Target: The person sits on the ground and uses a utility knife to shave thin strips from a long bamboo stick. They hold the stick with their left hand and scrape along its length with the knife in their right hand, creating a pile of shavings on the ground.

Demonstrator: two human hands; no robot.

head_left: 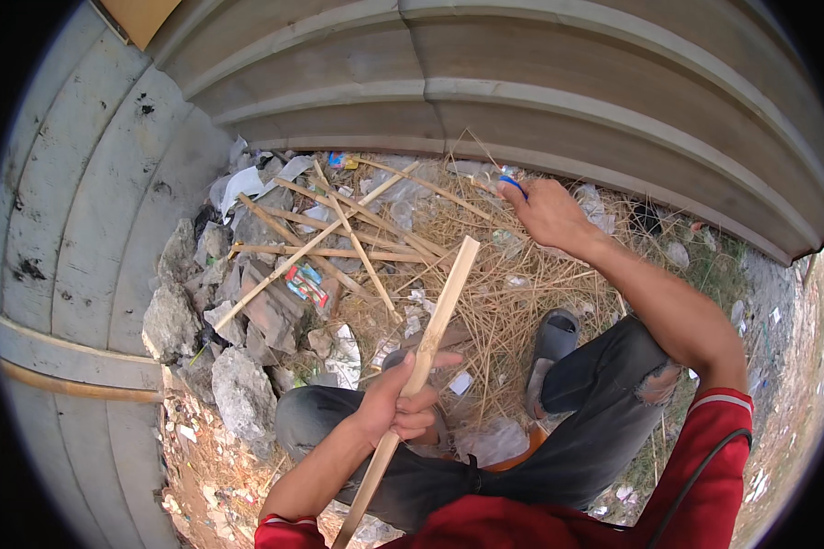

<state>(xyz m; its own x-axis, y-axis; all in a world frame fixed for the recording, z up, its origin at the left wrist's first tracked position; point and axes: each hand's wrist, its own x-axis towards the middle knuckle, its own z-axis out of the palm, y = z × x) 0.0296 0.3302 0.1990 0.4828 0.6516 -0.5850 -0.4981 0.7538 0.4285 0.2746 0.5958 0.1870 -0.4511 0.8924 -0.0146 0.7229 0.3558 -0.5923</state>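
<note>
My left hand (396, 403) is wrapped round a long, pale wooden strip (445, 311), its index finger stretched out to the right. The strip slants from low in the view up toward the middle, above my bent knees. Farther off to the right, my right hand (549, 216) is closed on a small blue object (514, 187), mostly hidden by the fingers, so its kind is unclear. That hand is near the wall's foot, above the dry straw (494, 302). Several more wooden strips (371, 261) lie crossed on the ground to the left of the straw.
A ribbed metal wall (558, 119) curves across the far side, and a grey panel wall (82, 210) stands at left. Broken concrete chunks (243, 393) are heaped by it. A colourful wrapper (306, 285) and other litter lie about. My sandalled foot (556, 343) rests beside the straw.
</note>
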